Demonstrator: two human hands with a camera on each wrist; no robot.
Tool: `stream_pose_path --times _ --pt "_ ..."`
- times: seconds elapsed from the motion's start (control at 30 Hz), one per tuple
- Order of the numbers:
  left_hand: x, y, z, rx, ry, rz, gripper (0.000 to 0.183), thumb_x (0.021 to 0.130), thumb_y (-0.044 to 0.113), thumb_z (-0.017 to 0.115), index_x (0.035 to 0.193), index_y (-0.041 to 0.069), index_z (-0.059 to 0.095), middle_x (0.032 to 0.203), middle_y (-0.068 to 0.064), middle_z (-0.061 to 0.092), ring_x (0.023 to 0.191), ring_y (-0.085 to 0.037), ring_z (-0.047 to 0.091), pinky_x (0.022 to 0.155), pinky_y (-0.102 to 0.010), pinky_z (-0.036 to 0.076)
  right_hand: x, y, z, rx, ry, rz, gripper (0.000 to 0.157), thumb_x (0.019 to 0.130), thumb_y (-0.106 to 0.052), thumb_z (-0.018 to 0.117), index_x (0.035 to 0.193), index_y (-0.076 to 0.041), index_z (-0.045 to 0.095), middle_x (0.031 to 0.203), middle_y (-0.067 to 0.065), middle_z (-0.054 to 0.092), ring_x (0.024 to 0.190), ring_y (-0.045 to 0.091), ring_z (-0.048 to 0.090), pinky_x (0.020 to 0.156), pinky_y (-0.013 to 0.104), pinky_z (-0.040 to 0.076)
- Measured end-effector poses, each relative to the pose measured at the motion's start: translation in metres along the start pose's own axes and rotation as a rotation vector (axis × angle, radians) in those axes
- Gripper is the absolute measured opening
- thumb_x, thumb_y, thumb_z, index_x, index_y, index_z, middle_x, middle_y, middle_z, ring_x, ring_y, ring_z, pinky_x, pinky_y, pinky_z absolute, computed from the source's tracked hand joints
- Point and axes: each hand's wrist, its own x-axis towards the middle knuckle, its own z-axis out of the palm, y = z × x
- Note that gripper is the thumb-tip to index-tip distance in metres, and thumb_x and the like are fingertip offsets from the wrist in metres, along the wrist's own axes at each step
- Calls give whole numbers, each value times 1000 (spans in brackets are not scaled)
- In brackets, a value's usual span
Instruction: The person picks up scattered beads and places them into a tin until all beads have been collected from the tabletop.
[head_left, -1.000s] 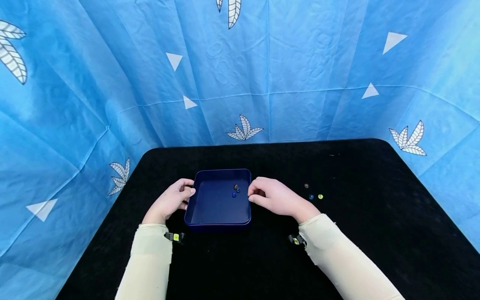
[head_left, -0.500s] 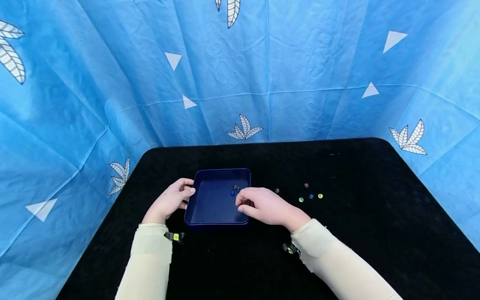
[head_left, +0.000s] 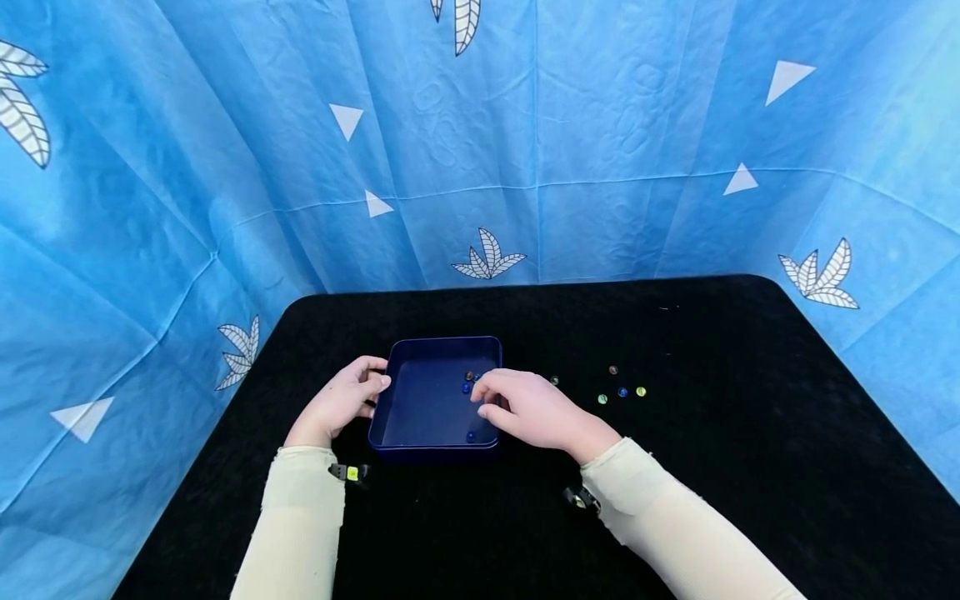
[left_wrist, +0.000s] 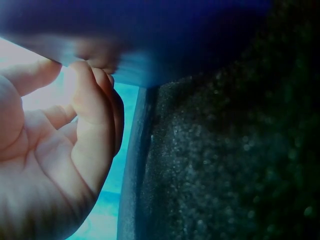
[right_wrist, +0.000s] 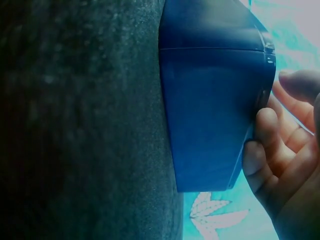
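Observation:
My left hand holds the left wall of a square dark blue tray. In the left wrist view its thumb and fingertips meet the tray's blue wall. My right hand is over the tray's right rim, its fingers loosely bent and thumb apart, with nothing seen between them. Inside the tray, a brown marble and a blue marble sit near the right side, another partly behind my fingers. A dark blue marble lies at the near right corner.
On the black table, right of the tray, lie a brown marble, a blue marble, a yellow marble and green marbles, one nearer me. A blue curtain stands behind the table.
My right hand has moved left from the tray's right edge to over it, and its fingers have parted. A dark blue marble now shows at the near corner. My left hand stays put.

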Motion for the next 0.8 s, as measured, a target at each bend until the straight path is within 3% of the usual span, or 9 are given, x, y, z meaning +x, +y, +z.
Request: stream_pose_path --times 0.33,0.6,0.8 --pt "1 -1 -1 -4 4 -2 43 106 13 50 143 -6 40 119 -29 53 96 -34 59 75 -37 54 0 1 -6 2 22 -17 11 100 -25 64 108 -21 69 100 -16 62 85 1 57 81 28 52" --pt "20 -32 -4 16 23 3 43 107 18 50 144 -1 41 117 -21 57 94 -28 60 74 -38 55 0 6 -7 -12 40 -18 6 98 -24 65 103 -23 69 95 -18 60 78 6 56 76 27 50" --pt "22 -35 -5 7 28 -1 45 107 20 51 146 1 41 116 -19 57 94 -29 60 73 -38 55 -1 9 -11 -15 35 -2 6 99 -25 65 103 -24 69 95 -18 59 78 4 55 76 27 50"
